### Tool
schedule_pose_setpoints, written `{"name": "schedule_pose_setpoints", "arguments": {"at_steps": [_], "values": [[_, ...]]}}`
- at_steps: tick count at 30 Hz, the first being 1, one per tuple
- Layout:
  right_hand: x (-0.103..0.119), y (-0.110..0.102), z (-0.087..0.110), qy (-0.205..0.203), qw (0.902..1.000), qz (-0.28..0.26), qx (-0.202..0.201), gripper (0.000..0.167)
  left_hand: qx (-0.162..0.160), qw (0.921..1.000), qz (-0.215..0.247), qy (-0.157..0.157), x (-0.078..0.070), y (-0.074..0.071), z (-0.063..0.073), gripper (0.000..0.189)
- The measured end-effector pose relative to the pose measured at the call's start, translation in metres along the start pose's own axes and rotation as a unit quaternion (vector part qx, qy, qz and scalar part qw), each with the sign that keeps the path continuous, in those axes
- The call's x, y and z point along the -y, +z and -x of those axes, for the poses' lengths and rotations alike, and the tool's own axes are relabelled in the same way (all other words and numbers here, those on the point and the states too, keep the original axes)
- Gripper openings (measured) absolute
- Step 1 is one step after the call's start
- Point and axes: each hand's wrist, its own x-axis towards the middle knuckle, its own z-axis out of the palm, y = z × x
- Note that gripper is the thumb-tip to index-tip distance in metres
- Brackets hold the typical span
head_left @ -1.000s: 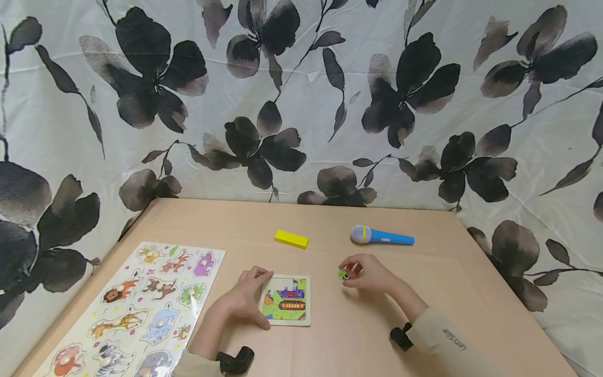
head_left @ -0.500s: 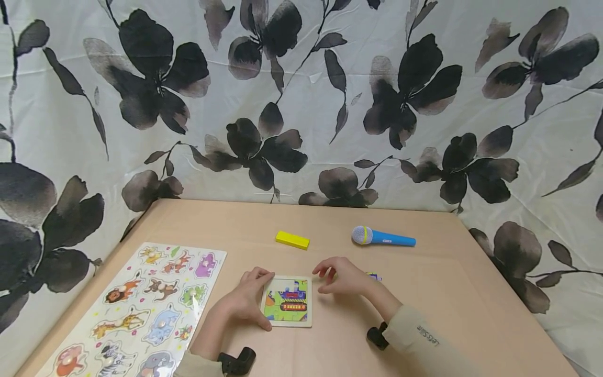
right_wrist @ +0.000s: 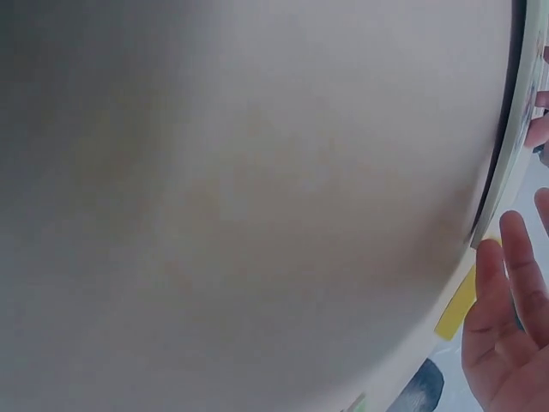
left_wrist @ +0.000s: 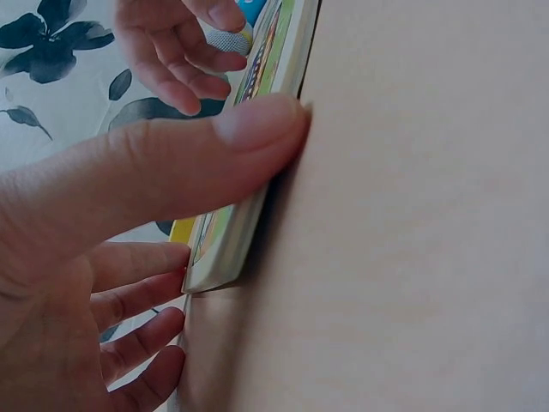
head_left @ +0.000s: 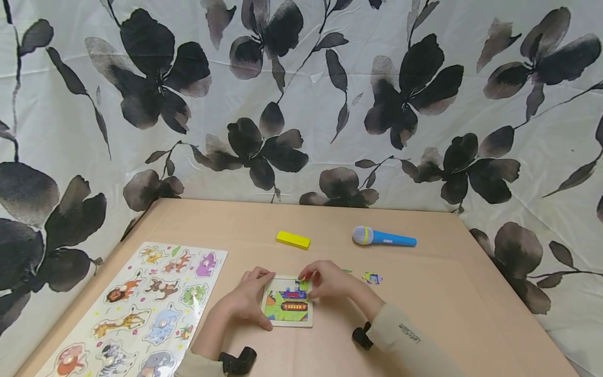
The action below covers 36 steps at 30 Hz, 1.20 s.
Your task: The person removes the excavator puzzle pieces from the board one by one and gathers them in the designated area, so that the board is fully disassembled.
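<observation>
A small square jigsaw puzzle in a pale frame [head_left: 287,309], with a bulldozer-like picture, lies on the table. My left hand [head_left: 242,298] grips it by the left side, thumb at the near corner and index finger at the far corner. In the left wrist view the thumb [left_wrist: 214,142] overlaps the frame's edge. My right hand [head_left: 330,280] hovers at the right edge of the puzzle, fingers spread with nothing visible between them. Loose puzzle pieces [head_left: 372,278] lie behind the right wrist, and a green one [head_left: 347,271] is partly hidden by that hand.
A yellow block [head_left: 293,240] lies beyond the puzzle, with a blue toy microphone [head_left: 386,237] to its right. An animal sticker sheet [head_left: 141,309] covers the left of the table. A flowered cloth [head_left: 330,104] hangs behind the table's far edge.
My right hand has let go of the green puzzle piece and moved left to the puzzle's right edge, uncovering the loose pieces. The left hand has stayed in place.
</observation>
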Motion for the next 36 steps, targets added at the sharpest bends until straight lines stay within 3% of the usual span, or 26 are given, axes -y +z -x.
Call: {"name": "schedule_pose_setpoints", "arguments": {"at_steps": [10, 17, 24, 36], "values": [[0.004, 0.005, -0.009, 0.038, 0.999, 0.023, -0.003, 0.029, 0.0, 1.0, -0.004, 0.001, 0.0, 0.001, -0.001, 0.105], [0.009, 0.006, -0.013, 0.037, 0.996, 0.079, 0.016, 0.029, 0.003, 0.9999, -0.009, 0.0, 0.0, 0.001, -0.001, 0.106], [0.014, 0.009, -0.016, 0.032, 0.9862, 0.158, 0.037, 0.029, 0.002, 1.0, -0.006, 0.001, 0.001, 0.0, -0.001, 0.106], [0.017, 0.011, -0.015, 0.007, 0.9848, 0.172, 0.025, 0.029, 0.006, 1.0, -0.004, 0.002, 0.0, 0.0, -0.001, 0.106]]}}
